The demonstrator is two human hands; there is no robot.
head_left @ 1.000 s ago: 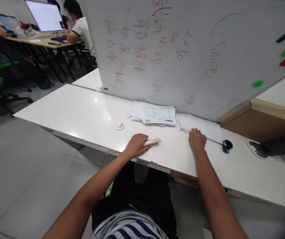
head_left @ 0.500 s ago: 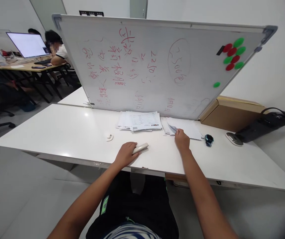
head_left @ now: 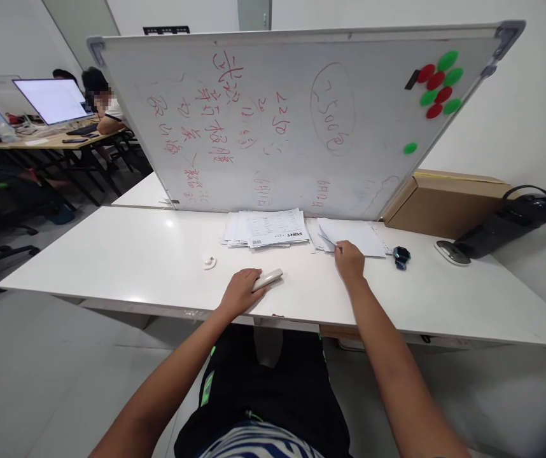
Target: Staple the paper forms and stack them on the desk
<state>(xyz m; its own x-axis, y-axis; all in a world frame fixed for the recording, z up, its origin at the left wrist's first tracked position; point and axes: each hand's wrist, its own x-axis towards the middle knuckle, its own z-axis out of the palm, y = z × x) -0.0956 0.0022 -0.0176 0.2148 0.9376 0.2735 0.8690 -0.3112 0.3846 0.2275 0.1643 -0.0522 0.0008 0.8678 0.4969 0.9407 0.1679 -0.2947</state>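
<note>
My left hand [head_left: 242, 289] is closed around the rear of a cream stapler [head_left: 268, 279], which lies near the desk's front edge with its nose pointing right. Farther right, my right hand [head_left: 349, 259] pinches the near edge of white paper sheets [head_left: 357, 236]. Their left corner is lifted off the pile beneath; how many sheets are pinched I cannot tell. Between and beyond my hands lies a stack of printed papers [head_left: 277, 228] at the whiteboard's foot. A small white earpiece-like item [head_left: 210, 263] sits left of the stapler.
A whiteboard [head_left: 292, 127] with red writing and round magnets stands along the desk's [head_left: 111, 254] back. On the right are a dark watch [head_left: 401, 256], a computer mouse [head_left: 453, 252], a cardboard box [head_left: 445, 207] and a black bottle [head_left: 506, 226]. A person [head_left: 111, 114] sits at another table.
The view has tilted up and shifted right. My right hand has raised the left corner of the paper, which lay flatter before. My left hand stays on the stapler.
</note>
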